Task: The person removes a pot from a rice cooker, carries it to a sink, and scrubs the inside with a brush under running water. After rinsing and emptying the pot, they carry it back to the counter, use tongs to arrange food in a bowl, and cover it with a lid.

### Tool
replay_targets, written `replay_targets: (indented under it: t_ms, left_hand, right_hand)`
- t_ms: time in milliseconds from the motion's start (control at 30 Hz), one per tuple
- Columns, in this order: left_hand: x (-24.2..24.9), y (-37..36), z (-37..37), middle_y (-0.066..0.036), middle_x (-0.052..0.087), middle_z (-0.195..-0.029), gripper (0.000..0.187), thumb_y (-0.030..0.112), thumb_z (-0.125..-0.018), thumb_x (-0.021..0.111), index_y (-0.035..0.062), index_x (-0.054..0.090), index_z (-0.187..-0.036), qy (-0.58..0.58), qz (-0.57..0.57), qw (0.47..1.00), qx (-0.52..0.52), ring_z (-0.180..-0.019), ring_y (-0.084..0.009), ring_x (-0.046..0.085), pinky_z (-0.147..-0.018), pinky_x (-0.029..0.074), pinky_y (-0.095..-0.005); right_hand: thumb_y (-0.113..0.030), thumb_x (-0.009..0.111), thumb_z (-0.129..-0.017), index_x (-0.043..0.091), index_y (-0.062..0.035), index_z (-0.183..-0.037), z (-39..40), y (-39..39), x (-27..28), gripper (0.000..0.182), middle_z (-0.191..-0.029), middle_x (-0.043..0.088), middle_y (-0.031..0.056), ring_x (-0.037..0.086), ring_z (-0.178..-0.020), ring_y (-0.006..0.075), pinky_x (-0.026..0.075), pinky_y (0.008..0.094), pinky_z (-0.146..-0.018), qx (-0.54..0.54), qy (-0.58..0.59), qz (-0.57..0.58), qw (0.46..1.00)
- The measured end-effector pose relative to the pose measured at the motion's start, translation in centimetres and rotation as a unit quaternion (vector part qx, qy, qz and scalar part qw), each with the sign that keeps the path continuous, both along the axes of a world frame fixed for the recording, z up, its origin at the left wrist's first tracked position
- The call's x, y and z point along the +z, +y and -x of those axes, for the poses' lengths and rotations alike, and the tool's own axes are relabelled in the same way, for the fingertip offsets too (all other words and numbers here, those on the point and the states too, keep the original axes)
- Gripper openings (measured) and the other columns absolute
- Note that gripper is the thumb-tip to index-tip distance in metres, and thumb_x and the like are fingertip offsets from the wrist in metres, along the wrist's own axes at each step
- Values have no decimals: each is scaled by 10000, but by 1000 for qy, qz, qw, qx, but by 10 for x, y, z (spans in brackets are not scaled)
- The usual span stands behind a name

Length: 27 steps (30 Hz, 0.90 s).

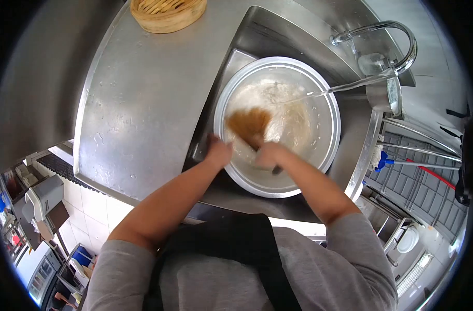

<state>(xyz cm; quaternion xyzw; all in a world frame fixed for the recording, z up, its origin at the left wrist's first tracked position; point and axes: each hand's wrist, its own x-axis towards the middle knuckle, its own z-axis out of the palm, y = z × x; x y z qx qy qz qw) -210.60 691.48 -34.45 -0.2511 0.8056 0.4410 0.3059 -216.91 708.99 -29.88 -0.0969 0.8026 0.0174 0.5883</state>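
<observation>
A large round metal basin [334, 136] sits in the sink, with foamy, cloudy water inside. My right hand [271, 154] is closed around the handle of a brown bristle brush [249, 123], its bristles fanned out over the water and blurred by motion. At the basin's left rim, my left hand [219, 151] is closed on the edge; its fingers are partly hidden and smeared. From the curved chrome faucet [413, 46], a stream of water [358, 83] runs into the basin's far right side.
The steel sink [265, 23] surrounds the basin. Left of it is a wet steel counter [143, 103] with a bamboo steamer [169, 19] at its far edge. A metal container [394, 96] hangs at the right, near mop handles [423, 163] and a wire rack [402, 176].
</observation>
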Motion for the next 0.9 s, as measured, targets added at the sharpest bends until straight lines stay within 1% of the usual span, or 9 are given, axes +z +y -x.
replay_targets:
  t_ms: [167,267,333,400,567,633,733,833,900]
  left_hand:
    - [-15,-10,10,-309,389,-1394,628,154,-887,620,-118,302,-1357,28,-27,996,85,-1323,-401,387,-1109,318,-418]
    - [8,-9,-33,-269,511,-1281,555,173,-910,595,-56,351,-1352,-66,-40,997,-19,-1162,-408,521,-985,417,-434]
    - [43,-12,-30,-258,485,-1331,574,192,-903,612,-58,362,-1356,-192,-157,968,25,-1209,-389,497,-1006,406,-426]
    - [53,-8,-21,-247,459,-1380,594,210,-896,629,-59,373,-1359,-311,-272,908,70,-1257,-370,472,-1027,396,-418]
    - [-27,6,10,-282,333,-1451,676,210,-899,576,-85,265,-1421,42,61,995,60,-1376,-361,320,-1132,279,-431]
    - [3,-3,45,-285,286,-1479,662,167,-896,562,-74,252,-1429,101,97,988,65,-1403,-366,268,-1151,247,-428]
    - [10,-2,60,-282,315,-1450,636,78,-876,538,-69,250,-1423,101,50,990,84,-1358,-392,324,-1137,271,-435]
    - [-15,3,0,-281,350,-1424,546,59,-888,471,-84,296,-1385,74,67,995,27,-1337,-384,354,-1128,281,-414]
    - [9,0,-31,-291,407,-1378,497,105,-903,457,-104,347,-1341,-27,-4,996,-82,-1316,-390,381,-1119,288,-405]
  right_hand:
    - [-309,675,-708,700,-51,-954,41,49,-121,357,-990,687,179,679,-895,315,545,428,-764,99,51,51,992]
    - [-303,680,-747,682,-61,-1035,50,61,-62,376,-985,683,200,676,-894,331,536,436,-779,-190,155,-11,970]
    - [-323,646,-792,628,-61,-1175,14,78,-83,465,-1045,664,248,652,-968,380,513,435,-855,357,20,106,928]
    - [-320,586,-837,534,-83,-1294,-50,55,-22,517,-1032,653,277,631,-992,413,491,441,-890,6,81,94,992]
    - [-267,616,-810,341,-96,-1458,23,118,-114,725,-1153,637,238,665,-956,378,532,454,-822,28,64,-10,998]
    - [-252,627,-793,202,-133,-1516,65,155,-83,847,-1208,622,203,659,-1008,353,525,443,-847,-265,166,42,949]
    - [-187,648,-755,361,-91,-1427,31,127,-57,738,-1092,647,256,668,-930,373,530,452,-817,-175,229,-98,952]
    - [-146,670,-756,46,-218,-1545,-46,69,-17,1008,-1174,633,213,631,-1061,372,504,510,-865,-24,117,-114,986]
    - [-161,654,-794,97,-244,-1539,-53,83,-18,934,-1228,613,188,607,-1117,357,496,482,-901,12,69,-132,989]
